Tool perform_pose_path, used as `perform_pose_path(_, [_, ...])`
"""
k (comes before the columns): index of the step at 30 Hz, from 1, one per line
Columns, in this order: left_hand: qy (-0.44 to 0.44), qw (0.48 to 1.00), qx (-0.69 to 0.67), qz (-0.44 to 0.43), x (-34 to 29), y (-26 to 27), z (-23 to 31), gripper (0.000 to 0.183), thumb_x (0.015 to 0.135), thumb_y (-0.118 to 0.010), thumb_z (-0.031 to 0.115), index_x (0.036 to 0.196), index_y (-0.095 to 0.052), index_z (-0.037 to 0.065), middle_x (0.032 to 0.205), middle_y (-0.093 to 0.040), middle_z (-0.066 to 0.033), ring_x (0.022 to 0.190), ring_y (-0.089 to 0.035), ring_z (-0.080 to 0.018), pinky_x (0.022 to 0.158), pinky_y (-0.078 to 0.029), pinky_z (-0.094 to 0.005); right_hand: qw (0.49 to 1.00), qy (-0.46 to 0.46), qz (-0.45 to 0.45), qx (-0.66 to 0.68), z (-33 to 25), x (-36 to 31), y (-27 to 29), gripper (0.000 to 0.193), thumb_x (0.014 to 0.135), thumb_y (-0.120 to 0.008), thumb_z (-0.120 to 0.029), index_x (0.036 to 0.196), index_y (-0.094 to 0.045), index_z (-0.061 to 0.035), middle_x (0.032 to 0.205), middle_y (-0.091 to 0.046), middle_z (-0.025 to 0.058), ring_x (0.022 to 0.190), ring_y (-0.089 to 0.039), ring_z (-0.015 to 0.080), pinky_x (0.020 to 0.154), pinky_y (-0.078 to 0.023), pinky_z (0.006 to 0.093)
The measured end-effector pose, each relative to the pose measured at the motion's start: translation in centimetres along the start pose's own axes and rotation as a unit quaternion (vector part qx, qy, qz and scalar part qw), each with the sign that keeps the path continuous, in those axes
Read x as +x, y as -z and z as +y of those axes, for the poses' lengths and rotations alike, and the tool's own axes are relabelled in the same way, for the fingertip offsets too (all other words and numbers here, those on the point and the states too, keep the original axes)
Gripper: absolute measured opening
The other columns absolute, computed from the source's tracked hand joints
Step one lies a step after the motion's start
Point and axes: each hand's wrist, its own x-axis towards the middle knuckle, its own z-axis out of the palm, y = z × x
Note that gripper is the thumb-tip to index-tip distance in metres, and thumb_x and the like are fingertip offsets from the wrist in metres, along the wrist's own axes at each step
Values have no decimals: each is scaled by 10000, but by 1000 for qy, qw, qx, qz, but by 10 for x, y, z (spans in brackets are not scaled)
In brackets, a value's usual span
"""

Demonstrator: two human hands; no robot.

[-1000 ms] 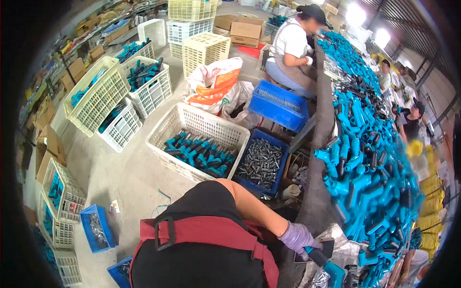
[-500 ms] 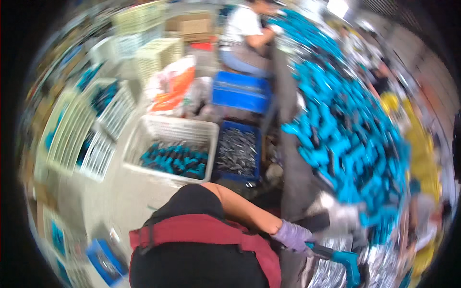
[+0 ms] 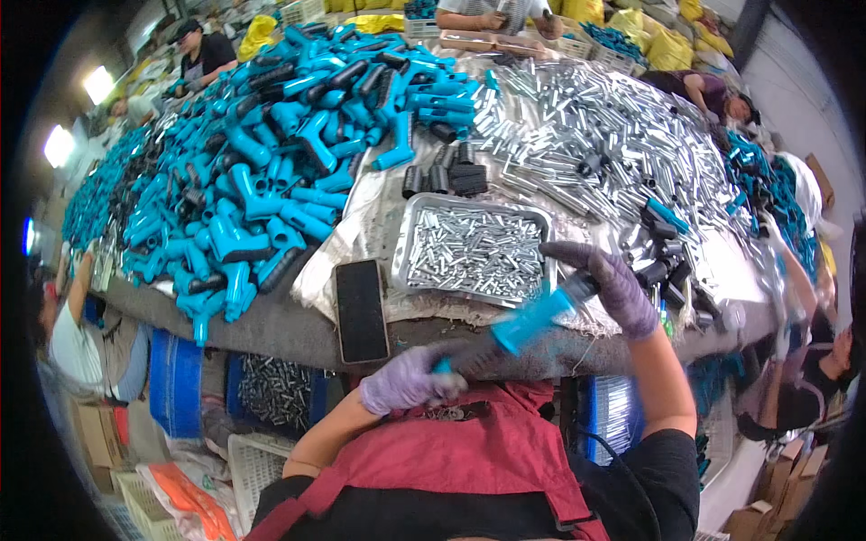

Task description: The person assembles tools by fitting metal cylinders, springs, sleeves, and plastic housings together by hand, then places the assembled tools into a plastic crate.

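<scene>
Both hands wear thin purple gloves and are clamped on one object: a blue plastic gun-shaped handle with a dark grip [image 3: 528, 320]. The left hand [image 3: 406, 380] grips its lower dark end near the chest; the right hand [image 3: 613, 284] closes over its upper end. Its long axis runs diagonally, lower left to upper right, just in front of the shallow metal tray of silver tubes [image 3: 474, 248]. A black phone [image 3: 361, 309] lies beside the tray.
</scene>
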Motion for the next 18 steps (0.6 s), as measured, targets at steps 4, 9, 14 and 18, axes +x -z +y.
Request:
perform_pose_path(4, [-130,955,255,80,28,-15,-22,600,778,-650,303,1255,-438,10,783,-601,-105,602,-572,-155,565,-464,-270,988,144,-47,-16,-22,-2,-16,697,875,-364,-562,1167,-525,51,1186,-545,176,1193,-440,298,1025,-288,415])
perform_pose_path(9, [-43,995,-83,22,-3,-2,10,702,762,-643,461,1240,-436,-10,771,-597,-57,555,-549,-90,497,-447,-224,998,-12,-17,56,0,-8,-13,820,830,-321,-660,1155,-531,64,1199,-527,206,1204,-433,292,1041,-262,393])
perform_pose_path(14, [-97,993,51,39,3,-10,-38,688,757,-657,427,1251,-438,2,760,-591,-48,610,-551,-98,556,-455,-224,985,141,-96,12,-17,0,-36,821,823,-348,-655,1224,-474,50,1283,-452,216,1218,-417,310,1045,-259,381])
perform_pose_path(18, [34,996,84,-5,-11,4,9,666,763,-651,404,1257,-448,7,807,-602,-57,709,-557,-113,648,-460,-243,881,126,188,-416,18,17,-18,440,844,-515,-228,1230,-476,-19,1272,-478,159,1199,-432,328,1038,-281,403])
